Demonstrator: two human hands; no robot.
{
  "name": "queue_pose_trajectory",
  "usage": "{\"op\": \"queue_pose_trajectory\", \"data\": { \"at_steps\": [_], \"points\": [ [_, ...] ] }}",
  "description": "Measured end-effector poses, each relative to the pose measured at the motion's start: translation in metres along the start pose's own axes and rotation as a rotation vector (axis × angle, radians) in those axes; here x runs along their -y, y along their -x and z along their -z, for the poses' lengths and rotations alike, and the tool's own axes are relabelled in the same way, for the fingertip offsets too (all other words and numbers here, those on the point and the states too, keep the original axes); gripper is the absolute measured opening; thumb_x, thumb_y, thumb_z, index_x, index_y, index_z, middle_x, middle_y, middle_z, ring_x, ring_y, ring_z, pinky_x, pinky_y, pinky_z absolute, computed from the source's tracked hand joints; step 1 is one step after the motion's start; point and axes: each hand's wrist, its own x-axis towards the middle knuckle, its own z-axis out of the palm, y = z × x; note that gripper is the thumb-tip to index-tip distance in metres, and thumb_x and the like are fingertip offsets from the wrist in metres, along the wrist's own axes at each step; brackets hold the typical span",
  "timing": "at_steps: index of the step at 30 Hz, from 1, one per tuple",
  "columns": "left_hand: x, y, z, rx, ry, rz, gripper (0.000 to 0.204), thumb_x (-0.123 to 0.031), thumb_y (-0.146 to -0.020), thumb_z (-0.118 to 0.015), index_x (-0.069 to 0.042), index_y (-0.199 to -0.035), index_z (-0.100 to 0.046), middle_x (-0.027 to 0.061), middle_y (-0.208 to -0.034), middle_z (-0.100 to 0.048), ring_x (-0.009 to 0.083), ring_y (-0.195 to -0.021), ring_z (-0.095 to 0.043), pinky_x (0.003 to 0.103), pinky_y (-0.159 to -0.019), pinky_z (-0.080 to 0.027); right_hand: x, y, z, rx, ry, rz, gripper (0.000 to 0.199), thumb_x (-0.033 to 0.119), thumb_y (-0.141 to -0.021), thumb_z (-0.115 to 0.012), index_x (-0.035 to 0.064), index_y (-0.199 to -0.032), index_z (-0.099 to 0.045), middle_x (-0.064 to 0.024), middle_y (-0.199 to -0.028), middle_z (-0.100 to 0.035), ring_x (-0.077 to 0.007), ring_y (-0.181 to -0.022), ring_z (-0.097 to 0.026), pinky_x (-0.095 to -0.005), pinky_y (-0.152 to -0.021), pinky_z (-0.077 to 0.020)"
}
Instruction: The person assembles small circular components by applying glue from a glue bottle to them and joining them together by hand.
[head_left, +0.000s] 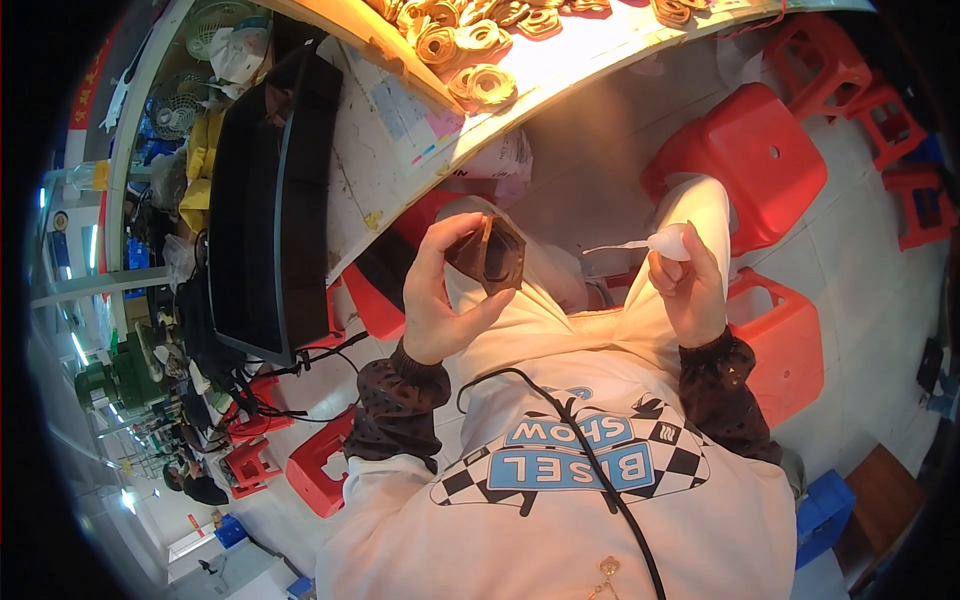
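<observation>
Between the thumb and fingers of my left hand [435, 305] is a brown, angular hollow piece [507, 262], held over my lap with a dark opening showing; I cannot make out its exact kind. To its right, my right hand [695, 290] is closed around a small white squeeze bottle [671, 243]. The bottle's long thin nozzle points left toward the brown piece, and a gap separates the two. Dark sleeve covers wrap both my forearms.
A worktable [365, 190] curves across the top, with many brown rolled pieces [485, 85] under bright light. A black flat screen [265, 205] stands at its left. Red plastic stools [750, 160] are at the right. A black cable [600, 465] runs down my front.
</observation>
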Motion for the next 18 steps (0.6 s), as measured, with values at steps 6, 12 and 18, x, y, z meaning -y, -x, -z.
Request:
{"op": "queue_pose_trajectory", "data": {
  "at_steps": [6, 12, 18],
  "points": [
    [-0.001, 0.003, 0.000, -0.039, 0.043, -0.039, 0.072, -0.001, -0.065, -0.074, 0.000, -0.130, -0.042, 0.0131, -0.123, -0.051, 0.0211, -0.111, -0.052, 0.033, -0.099, -0.039, 0.000, 0.001, -0.001, 0.013, -0.003, 0.005, 0.030, 0.032, -0.096, -0.049, 0.0044, -0.087, -0.055, 0.0019, -0.058, -0.039, -0.0083, -0.051, -0.037, -0.0218, -0.046, -0.0264],
    [-0.002, 0.001, 0.005, -0.045, -0.013, -0.094, 0.074, -0.001, -0.063, -0.074, 0.001, -0.131, -0.042, 0.0140, -0.124, -0.052, 0.0226, -0.110, -0.052, 0.033, -0.098, -0.040, 0.003, 0.004, -0.007, -0.017, 0.030, -0.009, 0.031, 0.033, -0.098, -0.046, 0.0078, -0.080, -0.051, 0.0015, -0.059, -0.036, -0.0094, -0.052, -0.035, -0.0226, -0.047, -0.0251],
    [-0.002, 0.001, 0.011, -0.017, -0.131, -0.146, 0.080, 0.004, -0.063, -0.072, 0.004, -0.135, -0.037, 0.0144, -0.126, -0.046, 0.0224, -0.116, -0.048, 0.033, -0.100, -0.039, 0.000, 0.004, -0.012, 0.012, 0.014, 0.026, 0.032, 0.034, -0.096, -0.049, 0.0038, -0.087, -0.056, 0.0020, -0.058, -0.039, -0.0081, -0.051, -0.037, -0.0213, -0.046, -0.0264]
  ]
}}
